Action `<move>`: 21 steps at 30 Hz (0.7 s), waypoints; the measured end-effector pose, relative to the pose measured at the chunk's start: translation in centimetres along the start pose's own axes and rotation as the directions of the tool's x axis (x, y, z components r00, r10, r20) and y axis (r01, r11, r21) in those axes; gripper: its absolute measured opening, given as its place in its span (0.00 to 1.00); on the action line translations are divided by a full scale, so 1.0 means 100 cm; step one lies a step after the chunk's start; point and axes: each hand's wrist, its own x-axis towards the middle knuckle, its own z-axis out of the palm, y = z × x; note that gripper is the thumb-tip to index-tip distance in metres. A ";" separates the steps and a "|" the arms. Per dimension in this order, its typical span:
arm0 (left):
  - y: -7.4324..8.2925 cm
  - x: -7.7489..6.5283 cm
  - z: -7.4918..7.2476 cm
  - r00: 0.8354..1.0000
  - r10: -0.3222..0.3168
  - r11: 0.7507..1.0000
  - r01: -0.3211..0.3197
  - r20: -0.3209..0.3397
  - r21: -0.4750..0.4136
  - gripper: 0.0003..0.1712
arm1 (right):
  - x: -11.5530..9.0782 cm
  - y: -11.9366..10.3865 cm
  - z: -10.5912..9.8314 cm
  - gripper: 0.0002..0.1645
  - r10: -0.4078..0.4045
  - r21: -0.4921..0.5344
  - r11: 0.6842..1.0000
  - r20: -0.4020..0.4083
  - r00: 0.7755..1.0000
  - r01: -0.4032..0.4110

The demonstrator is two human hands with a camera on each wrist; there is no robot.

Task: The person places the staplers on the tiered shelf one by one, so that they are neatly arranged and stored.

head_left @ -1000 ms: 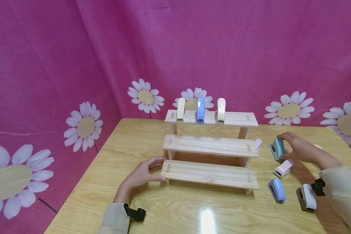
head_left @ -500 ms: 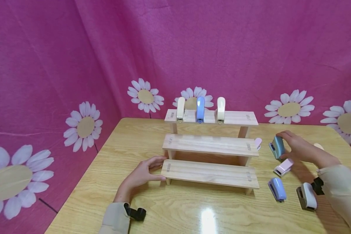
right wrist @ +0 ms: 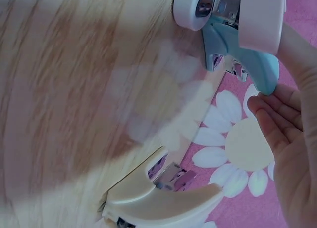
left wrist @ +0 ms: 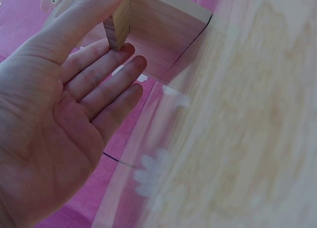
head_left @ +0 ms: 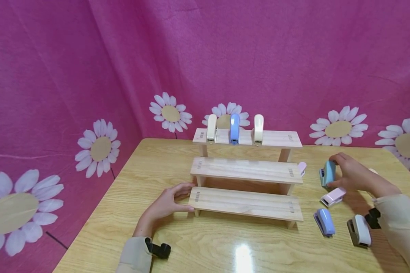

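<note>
My left hand is at the left end of a three-tier wooden shelf, holding the lowest board between thumb and fingers. In the left wrist view the board's end lies between the thumb and the fairly straight fingers. At the right, my right hand pinches a teal stapler upright by its ends. A pink stapler lies just in front of it and partly covers the teal one in the right wrist view. A cream stapler lies near that hand, mostly hidden behind the wrist in the head view.
Two cream staplers and a blue stapler stand on the top board. On the table right of the shelf lie a periwinkle stapler, a white-and-brown stapler and a lilac stapler, partly behind the shelf. A pink curtain hangs behind.
The teal stapler has shifted and turned slightly to the right with my right hand. The pink stapler's far end has turned a little right. My left hand has stayed at the shelf.
</note>
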 end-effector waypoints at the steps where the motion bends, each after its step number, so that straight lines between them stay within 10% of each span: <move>1: 0.000 0.000 0.000 1.000 0.000 1.000 0.000 0.000 0.004 0.42 | -0.001 0.000 0.000 0.48 0.004 0.006 1.000 -0.003 1.000 -0.004; 11: 0.002 0.000 -0.001 1.000 0.003 1.000 -0.003 -0.010 0.014 0.42 | -0.009 0.009 -0.010 0.52 0.051 0.043 0.998 -0.083 0.995 -0.047; 21: 0.000 -0.001 0.001 1.000 0.006 1.000 -0.006 -0.002 -0.015 0.42 | -0.006 0.003 -0.035 0.49 -0.078 -0.018 0.997 -0.250 0.965 0.075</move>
